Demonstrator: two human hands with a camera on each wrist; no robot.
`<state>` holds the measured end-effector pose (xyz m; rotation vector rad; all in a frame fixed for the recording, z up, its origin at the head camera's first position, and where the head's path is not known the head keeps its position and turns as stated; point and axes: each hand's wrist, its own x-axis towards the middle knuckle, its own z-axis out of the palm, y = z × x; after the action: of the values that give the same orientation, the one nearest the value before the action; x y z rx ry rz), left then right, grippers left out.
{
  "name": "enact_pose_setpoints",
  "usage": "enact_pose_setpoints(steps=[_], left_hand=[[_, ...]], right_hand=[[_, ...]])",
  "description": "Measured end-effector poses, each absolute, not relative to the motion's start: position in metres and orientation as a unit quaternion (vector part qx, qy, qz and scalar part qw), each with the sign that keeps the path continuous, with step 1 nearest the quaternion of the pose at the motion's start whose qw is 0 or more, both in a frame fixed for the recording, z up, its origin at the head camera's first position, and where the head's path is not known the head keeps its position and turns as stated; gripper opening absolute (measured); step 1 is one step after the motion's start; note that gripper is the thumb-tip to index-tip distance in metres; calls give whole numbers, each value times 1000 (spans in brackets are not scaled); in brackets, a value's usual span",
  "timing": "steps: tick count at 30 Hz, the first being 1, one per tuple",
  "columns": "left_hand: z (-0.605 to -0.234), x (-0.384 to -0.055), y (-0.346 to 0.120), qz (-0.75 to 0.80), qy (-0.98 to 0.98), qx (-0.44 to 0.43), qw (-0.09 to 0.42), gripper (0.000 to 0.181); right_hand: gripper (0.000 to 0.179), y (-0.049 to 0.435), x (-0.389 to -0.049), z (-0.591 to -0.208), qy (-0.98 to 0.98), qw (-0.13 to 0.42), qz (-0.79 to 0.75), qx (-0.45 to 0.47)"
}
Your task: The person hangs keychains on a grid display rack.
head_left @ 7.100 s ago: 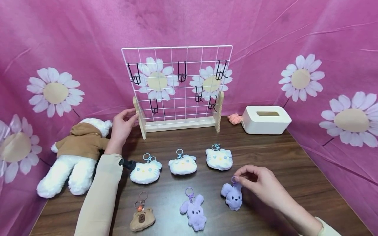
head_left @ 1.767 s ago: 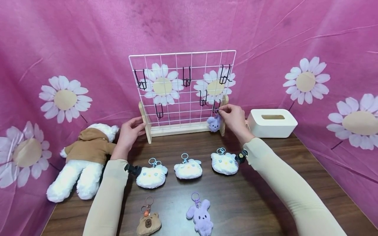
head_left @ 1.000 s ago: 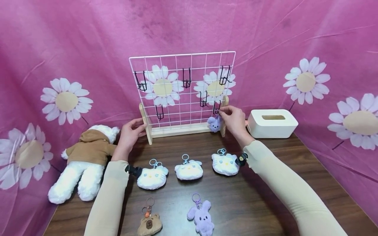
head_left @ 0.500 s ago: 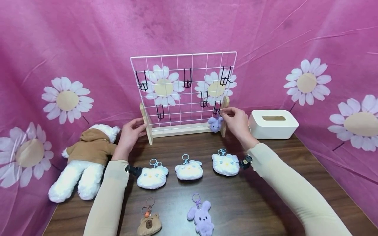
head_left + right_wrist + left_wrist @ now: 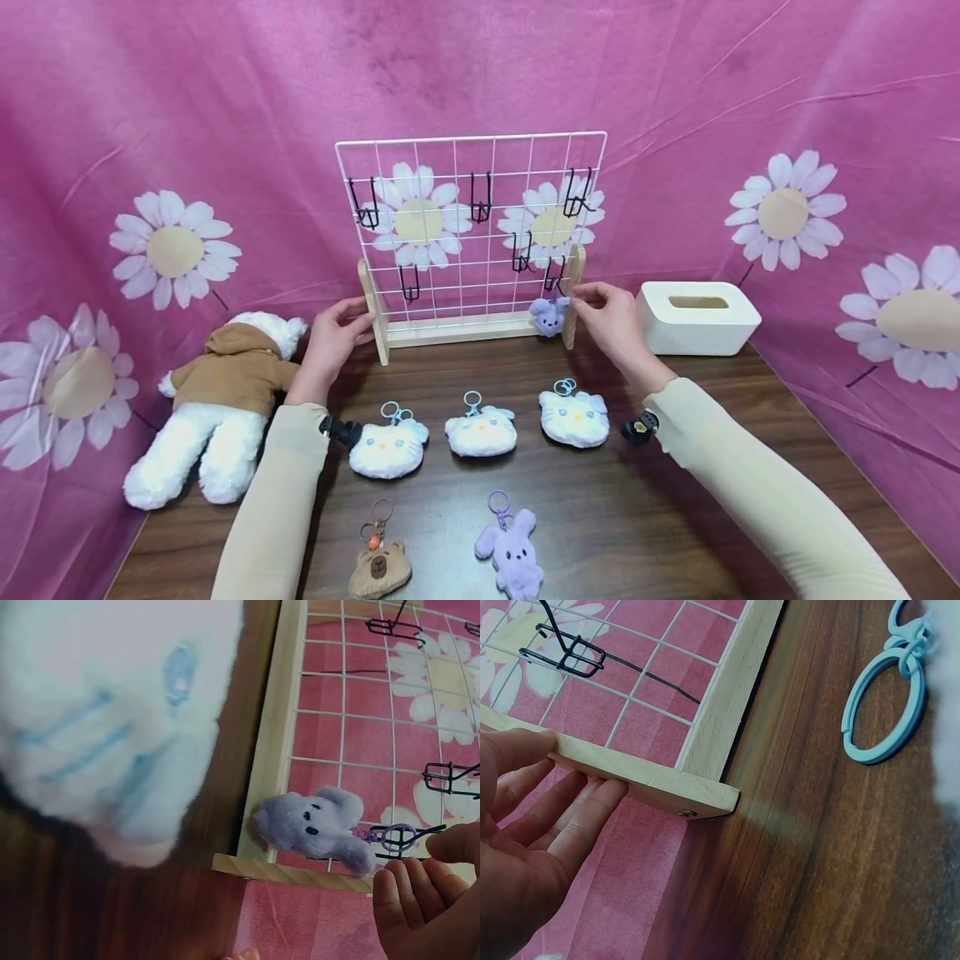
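head view | purple bunny keychain (image 5: 549, 319) hangs right of centre, purple ring (image 5: 383, 840) seemingly on black hook (image 5: 554, 282) | left hand (image 5: 332, 342), left of centre, pinches wooden rack upright (image 5: 380, 340); right hand (image 5: 611, 323), near bunny, narrow-fingered, holding nothing | risk: right hand brushing purple ring could dislodge it

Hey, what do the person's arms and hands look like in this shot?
The left hand and right hand are ungloved, with no rings visible. The long, plain left sleeve and right sleeve are cream. A small black left device and right device sit by the wrists; the right one has a yellowish mark.
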<state>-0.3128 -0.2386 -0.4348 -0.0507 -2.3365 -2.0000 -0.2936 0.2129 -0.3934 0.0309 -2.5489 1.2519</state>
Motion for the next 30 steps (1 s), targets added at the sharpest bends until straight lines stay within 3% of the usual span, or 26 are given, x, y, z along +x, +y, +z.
enact_pose_setpoints(steps=[9,21,30], left_hand=[[-434,-313,-239,-650,-759,-21,34,49],[-435,-313,-239,-651,-758,-19,36,49],[-435,-313,-239,-651,-758,-19,35,49]], right_hand=[[31,214,-271,-400,-900,106,420,39],[33,202,-224,-408,-898,3,436,54],[33,202,-214,-413,-904,-5,424,59]])
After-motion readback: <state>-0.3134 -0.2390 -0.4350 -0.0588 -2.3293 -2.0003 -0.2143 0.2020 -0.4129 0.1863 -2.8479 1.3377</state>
